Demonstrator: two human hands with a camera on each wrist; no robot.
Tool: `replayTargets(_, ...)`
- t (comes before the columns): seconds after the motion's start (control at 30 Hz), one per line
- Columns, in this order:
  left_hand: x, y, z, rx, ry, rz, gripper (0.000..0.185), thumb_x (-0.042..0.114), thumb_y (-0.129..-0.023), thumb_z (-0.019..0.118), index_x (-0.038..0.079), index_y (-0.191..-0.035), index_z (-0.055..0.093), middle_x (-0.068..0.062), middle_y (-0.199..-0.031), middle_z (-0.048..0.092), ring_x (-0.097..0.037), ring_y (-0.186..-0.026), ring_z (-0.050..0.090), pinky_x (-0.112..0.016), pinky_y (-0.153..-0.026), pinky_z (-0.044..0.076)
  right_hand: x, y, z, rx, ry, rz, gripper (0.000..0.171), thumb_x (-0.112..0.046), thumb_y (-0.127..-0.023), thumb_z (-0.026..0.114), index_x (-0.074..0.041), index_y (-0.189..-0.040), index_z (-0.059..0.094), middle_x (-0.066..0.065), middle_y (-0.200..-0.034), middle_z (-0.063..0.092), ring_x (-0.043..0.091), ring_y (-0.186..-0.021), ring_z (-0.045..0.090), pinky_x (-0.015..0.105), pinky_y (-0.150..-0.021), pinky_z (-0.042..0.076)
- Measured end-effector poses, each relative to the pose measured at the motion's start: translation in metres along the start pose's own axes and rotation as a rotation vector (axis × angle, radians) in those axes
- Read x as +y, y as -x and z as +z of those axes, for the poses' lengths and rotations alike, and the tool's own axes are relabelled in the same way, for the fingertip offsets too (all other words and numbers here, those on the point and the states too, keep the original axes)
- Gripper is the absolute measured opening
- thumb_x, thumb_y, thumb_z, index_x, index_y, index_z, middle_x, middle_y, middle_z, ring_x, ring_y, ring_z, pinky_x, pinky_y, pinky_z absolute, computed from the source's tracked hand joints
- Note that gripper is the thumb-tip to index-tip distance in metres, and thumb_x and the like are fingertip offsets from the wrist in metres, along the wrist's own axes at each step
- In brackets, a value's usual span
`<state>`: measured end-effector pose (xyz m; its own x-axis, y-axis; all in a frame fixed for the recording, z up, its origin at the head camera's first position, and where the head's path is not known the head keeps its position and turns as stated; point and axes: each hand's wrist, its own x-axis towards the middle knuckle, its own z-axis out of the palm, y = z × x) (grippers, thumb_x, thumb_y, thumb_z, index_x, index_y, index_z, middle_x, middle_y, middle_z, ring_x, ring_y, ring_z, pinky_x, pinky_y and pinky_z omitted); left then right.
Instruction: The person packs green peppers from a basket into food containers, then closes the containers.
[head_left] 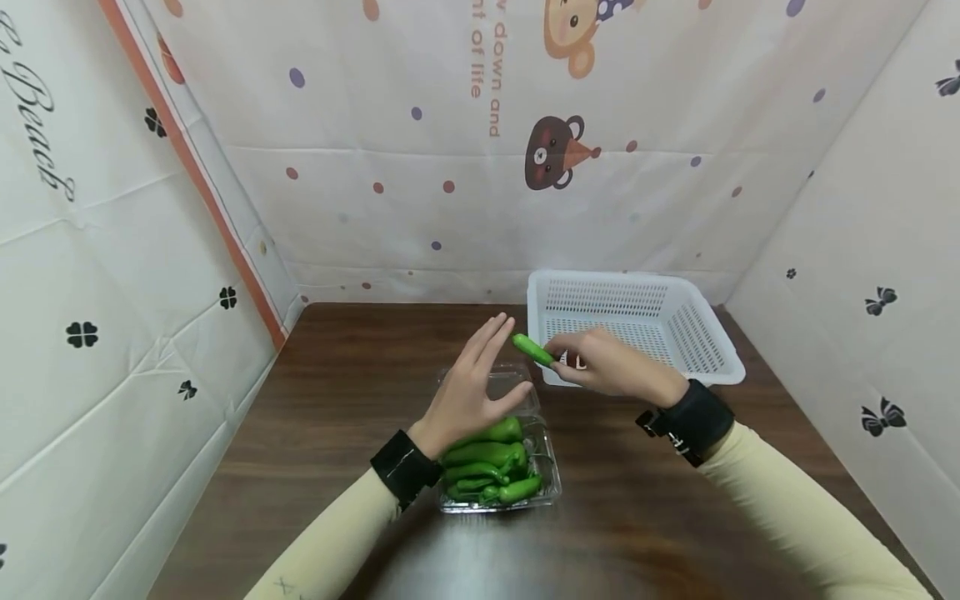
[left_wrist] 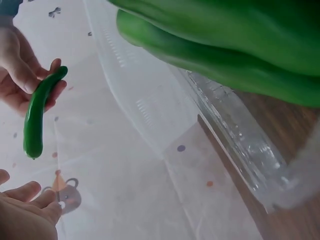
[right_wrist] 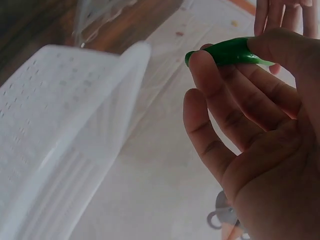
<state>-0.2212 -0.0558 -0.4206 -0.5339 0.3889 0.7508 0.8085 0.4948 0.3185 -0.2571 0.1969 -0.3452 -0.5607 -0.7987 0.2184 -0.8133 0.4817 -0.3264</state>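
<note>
My right hand point(head_left: 603, 362) pinches a slim green pepper point(head_left: 532, 349) between thumb and fingers, in front of the white basket point(head_left: 712, 333). In the right wrist view the pepper point(right_wrist: 230, 52) lies across the fingertips, with the thumb over it. Straight-fingered, my left hand point(head_left: 468, 392) hovers above the clear plastic box point(head_left: 551, 475), its fingertips close to the pepper's free end and holding nothing. Several green peppers point(head_left: 483, 457) lie inside that box, partly hidden by the left hand and wrist. The box's lid point(head_left: 510, 383) is folded back behind it.
The perforated basket stands at the back right of the brown wooden table point(head_left: 337, 400), near the printed cloth wall point(head_left: 375, 225). Cloth walls also close off the left and right sides. Black bands point(head_left: 405, 468) circle both wrists.
</note>
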Motion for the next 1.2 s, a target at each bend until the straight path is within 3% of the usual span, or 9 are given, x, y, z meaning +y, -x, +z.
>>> replayTargets(0.1, 0.001, 0.006, -0.008, 0.008, 0.01, 0.012, 0.087, 0.034, -0.094, 0.074, 0.007, -0.162, 0.027, -0.016, -0.166, 0.029, -0.036, -0.151, 0.031, -0.05, -0.119, 0.035, -0.01, -0.002, 0.004, 0.003, 0.001, -0.032, 0.014, -0.008, -0.099, 0.066, -0.006, -0.112, 0.072, -0.001, -0.092, 0.072, 0.008, -0.076, 0.065, 0.032, -0.065, 0.059)
replayTargets(0.3, 0.003, 0.018, -0.021, 0.014, 0.004, -0.006, 0.082, 0.041, -0.099, 0.065, 0.007, -0.163, 0.027, -0.014, -0.166, 0.028, -0.031, -0.152, 0.03, -0.047, -0.119, 0.035, -0.024, -0.005, 0.016, -0.026, -0.018, -0.051, 0.017, -0.011, -0.1, 0.066, -0.007, -0.116, 0.071, 0.0, -0.093, 0.073, 0.003, -0.069, 0.06, 0.024, -0.06, 0.053)
replayTargets(0.67, 0.001, 0.033, -0.035, 0.047, -0.002, -0.042, 0.079, 0.041, -0.1, 0.061, 0.005, -0.162, 0.027, -0.014, -0.166, 0.028, -0.034, -0.152, 0.03, -0.048, -0.119, 0.036, -0.032, -0.009, 0.038, -0.154, -0.108, -0.037, 0.025, -0.01, -0.102, 0.06, -0.009, -0.127, 0.065, -0.008, -0.074, 0.06, -0.001, -0.053, 0.048, 0.019, -0.051, 0.045)
replayTargets(0.9, -0.001, 0.038, -0.037, 0.055, -0.01, -0.044, 0.078, 0.042, -0.102, 0.059, 0.006, -0.162, 0.027, -0.014, -0.166, 0.028, -0.037, -0.151, 0.031, -0.048, -0.12, 0.034, -0.035, -0.011, 0.054, -0.229, -0.103, -0.061, 0.026, -0.01, -0.103, 0.059, -0.011, -0.129, 0.065, -0.004, -0.092, 0.07, 0.002, -0.069, 0.057, 0.02, -0.065, 0.052)
replayTargets(1.2, -0.001, 0.045, -0.041, 0.064, -0.023, -0.055, 0.076, 0.043, -0.103, 0.056, 0.005, -0.162, 0.028, -0.015, -0.166, 0.028, -0.038, -0.15, 0.032, -0.047, -0.12, 0.033, -0.044, -0.019, 0.068, -0.314, -0.03, -0.068, 0.02, -0.013, -0.103, 0.063, -0.012, -0.122, 0.068, -0.008, -0.089, 0.067, -0.001, -0.073, 0.059, 0.02, -0.067, 0.052)
